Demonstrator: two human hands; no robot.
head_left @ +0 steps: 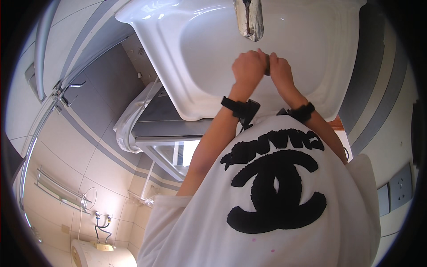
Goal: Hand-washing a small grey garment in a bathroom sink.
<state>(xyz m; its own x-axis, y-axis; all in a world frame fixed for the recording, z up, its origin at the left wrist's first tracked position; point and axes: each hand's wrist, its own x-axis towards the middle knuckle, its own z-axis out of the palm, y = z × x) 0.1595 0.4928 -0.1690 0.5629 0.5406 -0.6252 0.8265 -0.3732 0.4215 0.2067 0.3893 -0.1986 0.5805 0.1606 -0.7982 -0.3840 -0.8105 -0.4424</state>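
Note:
Over the white washbasin (200,95), my left hand (247,70) and my right hand (281,72) are close together, both with curled fingers. Between them shows a narrow, dark brown piece (267,65), gripped from both sides. Most of it is covered by my fingers, so its kind cannot be told. Just beyond my hands hangs the shiny metal faucet (250,24), and no running water shows from it. Each wrist wears a black strap.
Left of the basin stands a dark grey-topped appliance (167,127) with a whitish cover beside it. A metal rail (35,129) curves along the tiled wall at far left. A white water heater (104,256) is at lower left. A wall socket (401,187) is at right.

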